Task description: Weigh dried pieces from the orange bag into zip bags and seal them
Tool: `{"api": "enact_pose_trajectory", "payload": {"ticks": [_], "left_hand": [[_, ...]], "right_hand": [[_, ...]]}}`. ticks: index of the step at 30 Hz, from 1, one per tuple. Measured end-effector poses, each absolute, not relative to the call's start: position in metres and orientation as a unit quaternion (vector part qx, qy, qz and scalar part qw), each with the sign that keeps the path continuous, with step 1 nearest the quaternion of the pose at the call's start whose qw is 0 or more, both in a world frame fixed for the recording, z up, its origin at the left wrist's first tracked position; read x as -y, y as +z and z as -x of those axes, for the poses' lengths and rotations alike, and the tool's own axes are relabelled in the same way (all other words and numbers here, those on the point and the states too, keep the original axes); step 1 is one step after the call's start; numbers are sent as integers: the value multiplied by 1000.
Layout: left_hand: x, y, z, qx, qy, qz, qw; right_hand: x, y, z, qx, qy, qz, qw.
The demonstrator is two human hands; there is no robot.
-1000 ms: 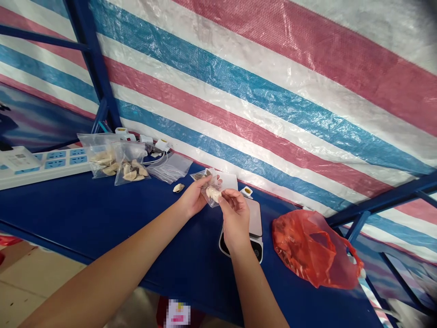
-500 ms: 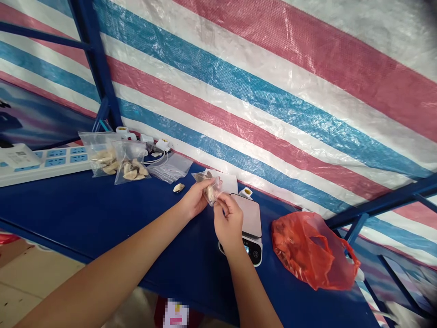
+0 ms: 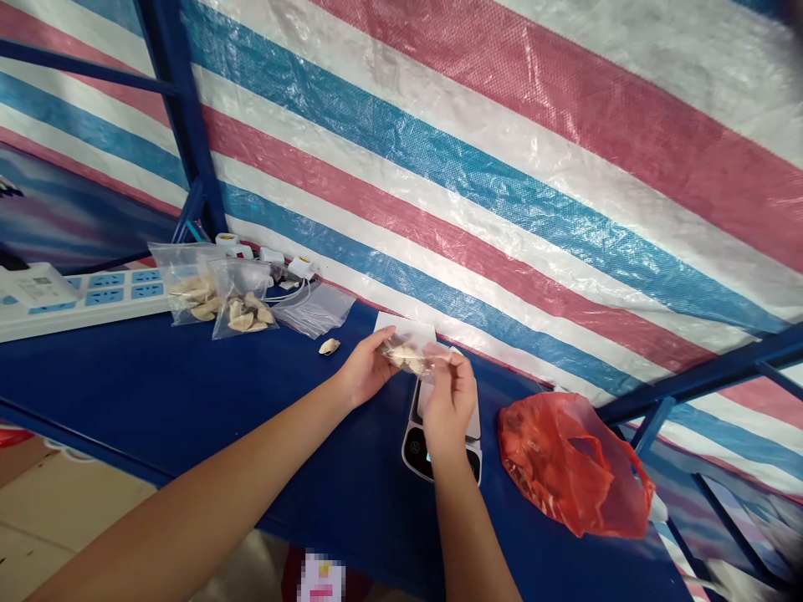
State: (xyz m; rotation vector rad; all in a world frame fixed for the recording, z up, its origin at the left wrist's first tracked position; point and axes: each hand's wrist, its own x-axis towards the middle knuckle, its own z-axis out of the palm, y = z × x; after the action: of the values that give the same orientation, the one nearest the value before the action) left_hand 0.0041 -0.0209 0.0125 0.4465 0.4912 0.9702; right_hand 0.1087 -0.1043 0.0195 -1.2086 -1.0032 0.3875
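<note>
Where the small clear plastic bag [image 3: 406,354] of cream-coloured slices [image 3: 412,360] is hanging: between left hand [image 3: 369,369] and right hand [image 3: 450,400], near the flat white-and-black scale [image 3: 415,448].
Grip: each hand is pinching one end.
Handling: probably light, limp, slick; slices perhaps brittle, so film ends are offering safer hold.
Smooth blue tabletop [image 3: 163,393]: near edge is passing under both forearms [image 3: 269,447]; room is opening leftward, a crumpled red plastic bag [image 3: 574,468] crowding the right.

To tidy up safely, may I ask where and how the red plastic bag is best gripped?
Take the red plastic bag by its handle loops, probably from above: it lies slumped, bunched at left, with the loops open and unobstructed toward the right.
</note>
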Motion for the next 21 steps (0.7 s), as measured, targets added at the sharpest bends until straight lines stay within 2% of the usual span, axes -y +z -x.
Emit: {"api": "enact_pose_trajectory", "payload": {"ticks": [8,16,21], "left_hand": [[16,11,5,-244,436,-269,823],[13,4,3,-241,485,-361,759],[14,1,1,-269,493,-397,725]], "right_hand": [[104,24,-140,483,54,596,639],[101,22,-145,472,62,592,650],[101,20,-146,462,107,578,664]]}}
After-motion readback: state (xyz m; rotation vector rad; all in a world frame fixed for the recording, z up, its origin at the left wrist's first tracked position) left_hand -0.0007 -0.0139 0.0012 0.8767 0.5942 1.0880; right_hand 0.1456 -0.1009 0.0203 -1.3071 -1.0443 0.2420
